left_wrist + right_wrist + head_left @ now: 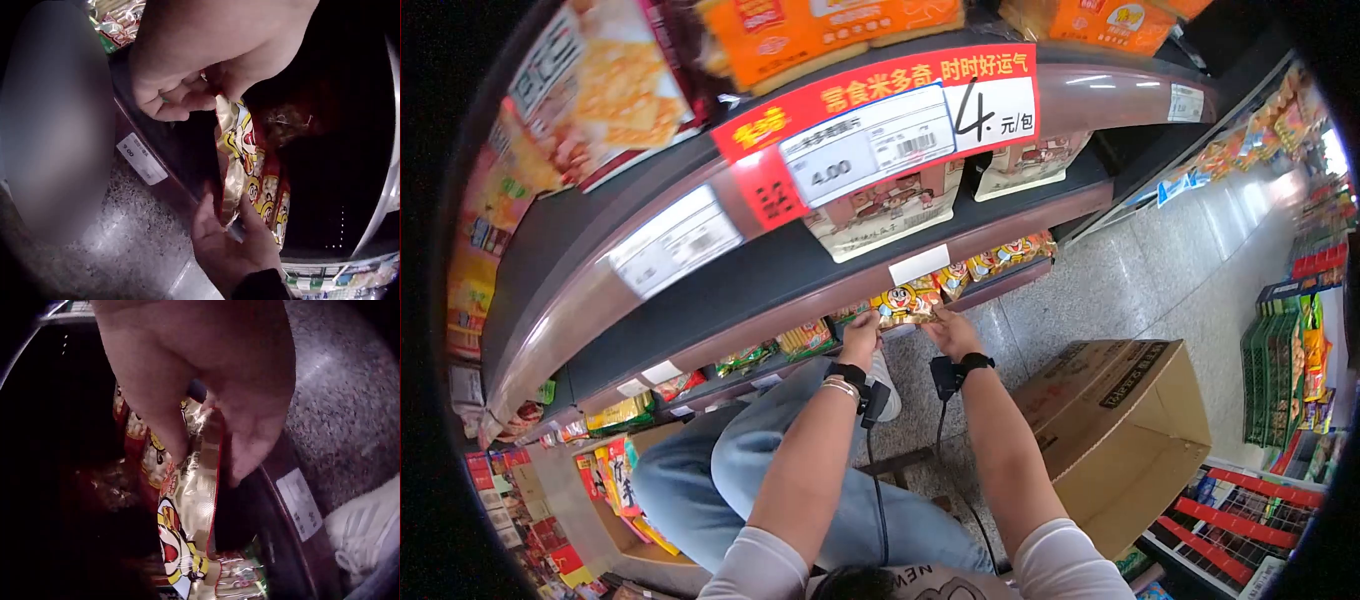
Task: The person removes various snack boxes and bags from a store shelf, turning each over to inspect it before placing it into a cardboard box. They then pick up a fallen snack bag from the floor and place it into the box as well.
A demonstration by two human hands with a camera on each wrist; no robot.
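A shiny gold snack bag with a yellow cartoon face is held between both hands at the front of the bottom shelf. My left hand pinches one end of it; in the left wrist view the left fingers are curled beside the bag's edge. At the other end my right hand grips it between thumb and fingers, as the right wrist view also shows. Similar bags with cartoon faces stand in a row on the dark shelf beside it.
Over the hands juts a shelf edge with price labels. An open cardboard box stands on the floor at the right; another box with snack packs is at lower left. Wrapped stick snacks lie left along the bottom shelf.
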